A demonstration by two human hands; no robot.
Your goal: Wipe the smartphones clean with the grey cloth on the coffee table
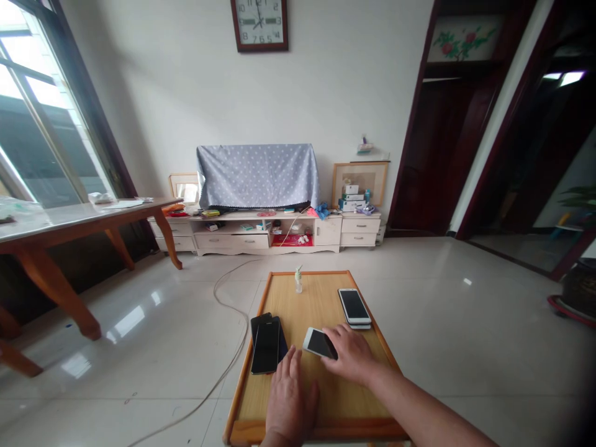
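My right hand point(350, 354) grips a white smartphone point(319, 343) with a dark screen, near the middle of a small wooden table point(321, 391). The phone's left end sticks out from my fingers. My left hand point(286, 394) lies with fingers stretched out at the near side of the table, holding nothing. Just beyond its fingertips, a black smartphone point(266, 349) rests on top of other dark phones at the left edge. At the right edge, a white-framed smartphone point(354, 307) lies on another pale phone. A small clear pump bottle point(298, 280) stands upright toward the far edge.
A cable point(244, 316) runs over the tiled floor left of the table. Further left stands a larger wooden table point(84, 223). Against the wall is a low white cabinet point(233, 241), with a dotted cloth point(258, 176) draped over something on it.
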